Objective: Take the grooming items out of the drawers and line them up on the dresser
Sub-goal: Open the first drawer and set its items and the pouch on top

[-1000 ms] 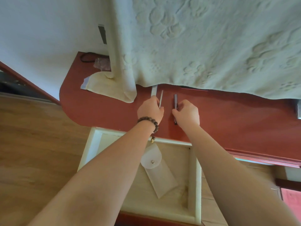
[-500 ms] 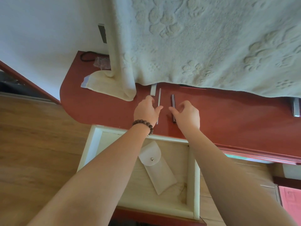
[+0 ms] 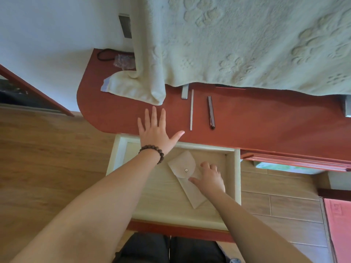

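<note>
Grooming items, a thin pale file [image 3: 191, 110] and a dark tool [image 3: 211, 112], are lying side by side on the red dresser [image 3: 266, 118] at frame centre. The left hand [image 3: 155, 132] is resting flat with fingers spread; the right hand [image 3: 211, 179] is touching the snap pouch [image 3: 187, 178] in the open drawer [image 3: 236, 177], fingers loosely curled.

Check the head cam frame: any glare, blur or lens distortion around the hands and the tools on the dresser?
Head view: soft, even light, no hard glare on the dresser. The slim file and dark tool look sharp; right hand on the pouch is slightly soft. Left hand is crisp. Wide-angle stretch enlarges the forearms near the bottom edge.
</note>
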### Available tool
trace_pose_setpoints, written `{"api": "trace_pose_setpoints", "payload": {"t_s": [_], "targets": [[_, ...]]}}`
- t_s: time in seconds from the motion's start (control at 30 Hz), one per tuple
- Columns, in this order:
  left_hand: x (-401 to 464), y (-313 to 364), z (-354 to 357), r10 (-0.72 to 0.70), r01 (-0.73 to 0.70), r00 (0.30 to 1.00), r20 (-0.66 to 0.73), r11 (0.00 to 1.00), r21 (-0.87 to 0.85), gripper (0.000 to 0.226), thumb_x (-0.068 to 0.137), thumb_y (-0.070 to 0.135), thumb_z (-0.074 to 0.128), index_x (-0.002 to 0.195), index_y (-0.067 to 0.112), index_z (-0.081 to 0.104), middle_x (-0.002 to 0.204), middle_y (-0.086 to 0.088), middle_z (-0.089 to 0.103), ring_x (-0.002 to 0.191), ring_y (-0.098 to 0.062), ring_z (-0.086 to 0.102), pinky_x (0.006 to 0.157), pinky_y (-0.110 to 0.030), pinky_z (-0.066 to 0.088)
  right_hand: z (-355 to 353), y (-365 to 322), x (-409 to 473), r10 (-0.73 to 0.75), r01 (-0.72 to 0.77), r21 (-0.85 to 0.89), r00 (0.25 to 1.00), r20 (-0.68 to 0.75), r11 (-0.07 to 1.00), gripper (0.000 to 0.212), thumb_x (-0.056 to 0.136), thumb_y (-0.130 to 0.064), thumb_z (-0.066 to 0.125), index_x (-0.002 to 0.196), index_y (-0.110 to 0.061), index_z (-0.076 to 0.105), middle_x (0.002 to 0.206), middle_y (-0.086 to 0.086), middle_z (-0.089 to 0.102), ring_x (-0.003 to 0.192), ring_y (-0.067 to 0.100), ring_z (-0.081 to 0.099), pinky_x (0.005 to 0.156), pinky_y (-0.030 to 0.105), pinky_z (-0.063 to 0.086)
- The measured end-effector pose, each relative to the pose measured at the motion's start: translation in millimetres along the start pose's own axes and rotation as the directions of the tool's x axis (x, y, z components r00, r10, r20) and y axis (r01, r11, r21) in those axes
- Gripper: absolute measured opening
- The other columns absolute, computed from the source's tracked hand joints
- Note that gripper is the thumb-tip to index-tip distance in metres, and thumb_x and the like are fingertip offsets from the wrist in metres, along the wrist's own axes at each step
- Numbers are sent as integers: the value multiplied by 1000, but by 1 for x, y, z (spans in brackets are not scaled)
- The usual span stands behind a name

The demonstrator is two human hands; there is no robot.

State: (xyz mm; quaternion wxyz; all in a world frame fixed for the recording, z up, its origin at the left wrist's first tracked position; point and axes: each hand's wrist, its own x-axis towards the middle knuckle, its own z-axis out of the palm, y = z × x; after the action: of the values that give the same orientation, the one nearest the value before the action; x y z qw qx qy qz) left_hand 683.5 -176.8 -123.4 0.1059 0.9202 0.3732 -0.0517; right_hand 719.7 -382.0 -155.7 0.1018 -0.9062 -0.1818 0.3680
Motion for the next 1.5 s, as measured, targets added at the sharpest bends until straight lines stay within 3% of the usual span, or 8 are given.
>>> {"api": "trace_pose_setpoints", "payload": {"t_s": [0.2,0.4,0.57,0.67,0.8,1.07,1.33,1.5], "targets": [[1,0,2,5,-7,999,34,999,51,101,72,87,3,151,24,-5,161,-6,-6,147,-28,-11,118,-53,-4,18,-2,8,129,-132,49,990,53,990,61,77,-44,73,121,-12,45,123,7,52,116,25,47,90,38,46],[1,-1,1,9,-11,999,39,998,59,101,72,86,2,151,23,-6,161,-7,-6,147,-29,-11,117,-53,-3,7,-8,-18,64,-67,190,998,19,980,24,86,-29,64,95,-15,46,88,3,59,74,20,58,59,33,48],[1,0,2,11,-13,999,37,999,51,101,72,86,1,151,24,-6,160,-8,-6,147,-30,-11,117,-54,-3,-44,-9,-67,18,32,339,990,-143,940,21,87,-26,65,86,-18,45,76,-3,56,65,10,52,50,23,36],[1,0,3,4,-7,999,41,998,63,100,73,86,1,151,24,-8,160,-7,-8,146,-30,-13,117,-54,-4,-91,-13,-76,28,131,469,948,-317,873,20,85,-23,68,96,-21,50,82,-8,59,72,11,54,54,21,36],[2,1,3,4,-7,999,36,997,71,99,73,86,2,151,24,-7,160,-7,-7,146,-29,-12,117,-54,-4,-143,-20,-31,97,209,522,861,-499,827,38,87,-20,65,123,-17,51,101,-5,58,88,16,53,67,25,37],[5,0,6,-2,1,1000,23,998,68,101,72,87,4,151,25,-5,161,-7,-5,147,-29,-11,117,-54,-3,-171,-12,72,159,85,485,884,-439,871,39,87,-24,63,123,-11,56,114,7,63,96,21,56,76,30,40],[4,1,6,-11,10,1000,20,997,78,102,71,88,4,151,25,-4,161,-7,-3,147,-29,-10,117,-54,-2,-157,-10,77,219,-83,265,815,-536,961,48,91,-40,56,132,-15,49,128,11,45,119,30,39,96,41,38],[4,1,4,-8,5,999,31,997,83,103,71,88,5,151,24,-5,160,-7,-6,146,-30,-12,117,-54,-2,-146,-10,68,196,-109,188,816,-544,976,58,96,-43,43,148,-18,29,145,7,35,128,30,32,104,42,31]]}}
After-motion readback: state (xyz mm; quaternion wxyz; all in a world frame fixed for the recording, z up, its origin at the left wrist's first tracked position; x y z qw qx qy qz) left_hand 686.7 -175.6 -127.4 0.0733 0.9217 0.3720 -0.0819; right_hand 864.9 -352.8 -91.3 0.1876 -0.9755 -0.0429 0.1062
